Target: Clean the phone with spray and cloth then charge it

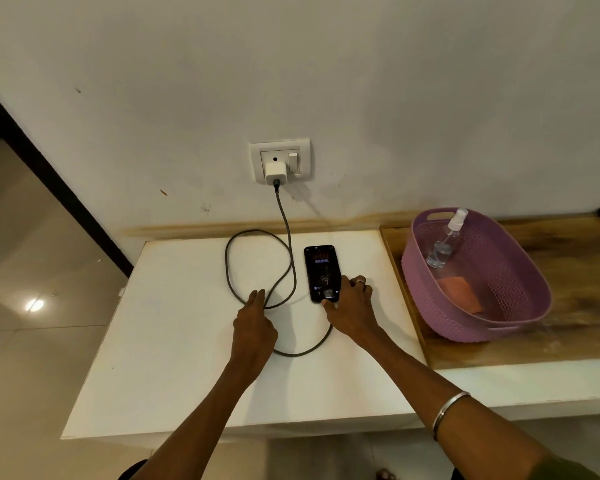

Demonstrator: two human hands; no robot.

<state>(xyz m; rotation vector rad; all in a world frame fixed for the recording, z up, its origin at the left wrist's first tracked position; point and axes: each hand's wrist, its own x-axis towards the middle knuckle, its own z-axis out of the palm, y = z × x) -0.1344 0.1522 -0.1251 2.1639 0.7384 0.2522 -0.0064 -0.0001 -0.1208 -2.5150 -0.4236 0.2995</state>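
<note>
A black phone lies face up on the white table with its screen lit. My right hand holds its near end, thumb at the bottom edge and fingers curled along its right side. A dark charging cable runs from a white adapter in the wall socket, loops over the table and passes under my right hand toward the phone. My left hand rests with straight fingers on the cable loop. The spray bottle and orange cloth lie in a purple basket.
The basket stands on a wooden board at the right, level with the table. The table's left edge drops to a tiled floor. A dark door frame runs along the wall at left.
</note>
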